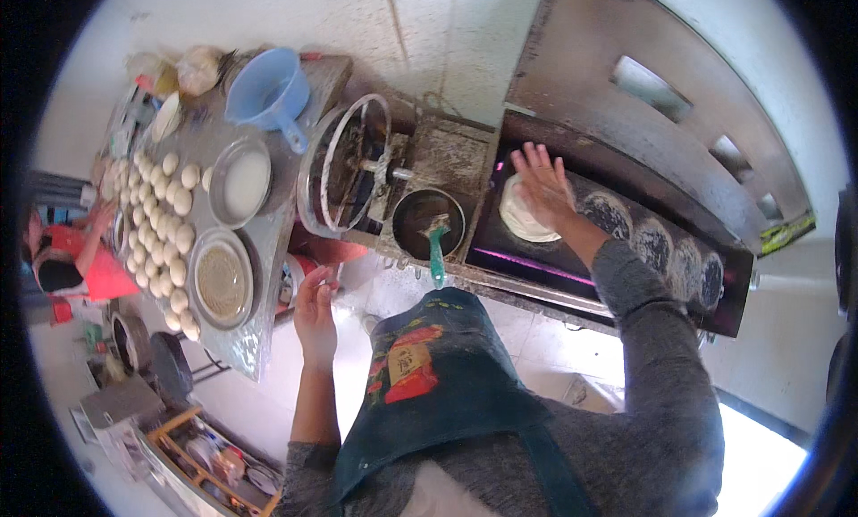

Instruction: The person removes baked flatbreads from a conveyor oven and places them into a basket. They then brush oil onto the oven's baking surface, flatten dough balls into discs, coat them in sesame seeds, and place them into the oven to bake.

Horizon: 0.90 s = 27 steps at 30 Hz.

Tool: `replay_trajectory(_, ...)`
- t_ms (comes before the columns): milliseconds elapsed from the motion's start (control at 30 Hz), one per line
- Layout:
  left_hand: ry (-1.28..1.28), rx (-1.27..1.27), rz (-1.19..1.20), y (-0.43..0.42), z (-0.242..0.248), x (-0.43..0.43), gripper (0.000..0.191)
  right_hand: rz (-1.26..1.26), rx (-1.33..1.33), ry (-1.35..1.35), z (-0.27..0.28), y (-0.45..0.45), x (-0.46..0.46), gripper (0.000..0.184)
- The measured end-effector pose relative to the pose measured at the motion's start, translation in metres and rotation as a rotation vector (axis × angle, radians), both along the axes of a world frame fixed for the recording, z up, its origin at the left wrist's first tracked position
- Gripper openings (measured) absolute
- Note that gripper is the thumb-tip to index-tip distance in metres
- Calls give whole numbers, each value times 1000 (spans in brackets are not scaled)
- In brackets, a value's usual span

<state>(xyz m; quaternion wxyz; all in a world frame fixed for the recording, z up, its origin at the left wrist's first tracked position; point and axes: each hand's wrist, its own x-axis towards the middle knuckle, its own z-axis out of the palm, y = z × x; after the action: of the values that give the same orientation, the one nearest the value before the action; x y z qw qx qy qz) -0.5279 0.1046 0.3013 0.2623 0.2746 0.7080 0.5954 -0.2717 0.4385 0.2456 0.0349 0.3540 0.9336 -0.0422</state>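
Observation:
My right hand (546, 188) lies over a round, pale flatbread dough (526, 215) at the left end of a dark griddle (543, 254). Its fingers are spread, and the palm covers part of the dough. Farther right on the same griddle is a row of round, floury-looking patches (651, 243). My left hand (316, 316) hangs in the air between the table and my apron, holding nothing, with its fingers loosely apart. A dark pan (407, 232) stands left of the griddle, and a green-handled brush (436, 255) rests in it with its handle over the rim.
The table (258, 346) at left bears several dough balls (157, 215), a metal bowl of whitish liquid (241, 182), another bowl (224, 279) and a blue plastic dipper (271, 91). A round metal frame (355, 162) stands beside it. Across the table is another person (80, 255) in red.

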Motion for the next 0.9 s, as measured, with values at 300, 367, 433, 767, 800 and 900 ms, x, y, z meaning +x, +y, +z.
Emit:
replay_trajectory(300, -24, -185, -32, -72, -13, -26, 23, -21, -36, 208, -32, -28, 71, 61)
replay_trajectory(367, 56, -223, -3, -101, -15, -50, 21, -88, 173, 181, -33, -19, 110, 59)
replay_trajectory(433, 133, -281, 110, -141, -20, -87, 22, -304, 242, 137, -25, -8, 138, 56)
replay_trajectory(767, 258, -970, 973, -255, -75, -337, 62, 67, -168, 709, 15, -238, -145, 67)
replay_trajectory(800, 229, -884, 951, -249, -83, -335, 70, -70, -571, 832, 21, -281, -178, 67)
replay_trajectory(900, 532, -785, 783, -243, -95, -311, 59, 285, -425, 505, 53, -345, -248, 65)
